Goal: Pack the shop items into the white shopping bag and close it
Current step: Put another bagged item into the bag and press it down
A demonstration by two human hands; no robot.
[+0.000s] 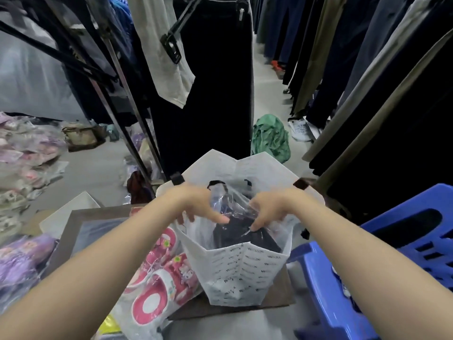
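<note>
White printed shopping bag (241, 271) stands open on a brown board (282, 290); left hand (201, 207) and right hand (268, 208) pinch a clear-wrapped dark garment (241, 231) inside. Pink packaged shoes (161, 273) lie beside, blue plastic stool (382, 266) right. Print unreadable.

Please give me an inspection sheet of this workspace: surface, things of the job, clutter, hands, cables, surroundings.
Surface: brown flat board under the bag; grey floor around it.
Job's things: white printed shopping bag standing open; dark garment in clear plastic wrap partly inside it; pink children's shoes in clear plastic lying beside the bag, not packed.
Clutter: wrapped purple and pink goods on the floor; crumpled green cloth.
Hands: left hand and right hand both gripping the clear wrap over the bag's mouth.
Cables: nothing seen.
Surroundings: hanging dark clothes on racks; blue plastic stool on the right.
</note>
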